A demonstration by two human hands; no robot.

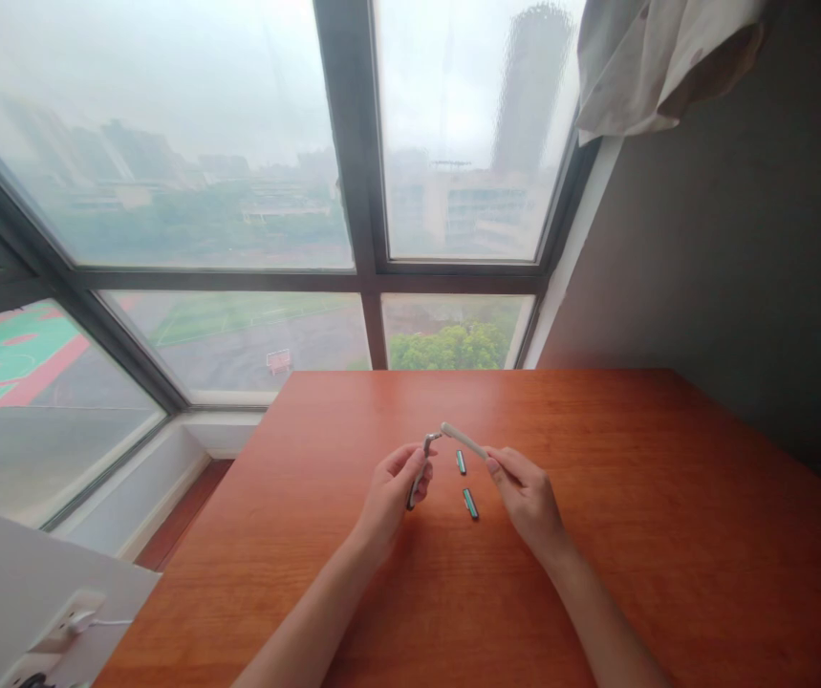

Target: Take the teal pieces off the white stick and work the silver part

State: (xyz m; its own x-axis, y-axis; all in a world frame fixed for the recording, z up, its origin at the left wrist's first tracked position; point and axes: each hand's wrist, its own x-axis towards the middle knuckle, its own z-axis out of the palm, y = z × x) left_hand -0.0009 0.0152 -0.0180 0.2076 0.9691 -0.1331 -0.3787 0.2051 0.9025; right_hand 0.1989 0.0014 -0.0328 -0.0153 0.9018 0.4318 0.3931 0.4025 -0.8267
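Over the wooden table (596, 535), the left hand (390, 497) pinched a grey razor handle (421, 463), the right hand (525, 492) gripped a pale stick (463, 440) against its tip, joining apparently unfinished, two green cartridges (465, 483) lying untouched between.

Two hands are over the table (596, 459): the left hand (390, 497) and the right hand (525, 495). One metal razor handle (421, 468) is in the left, one pale stick-like piece (463, 440) in the right. Two small green blade cartridges (461, 462) (470, 504) lie on the one table.
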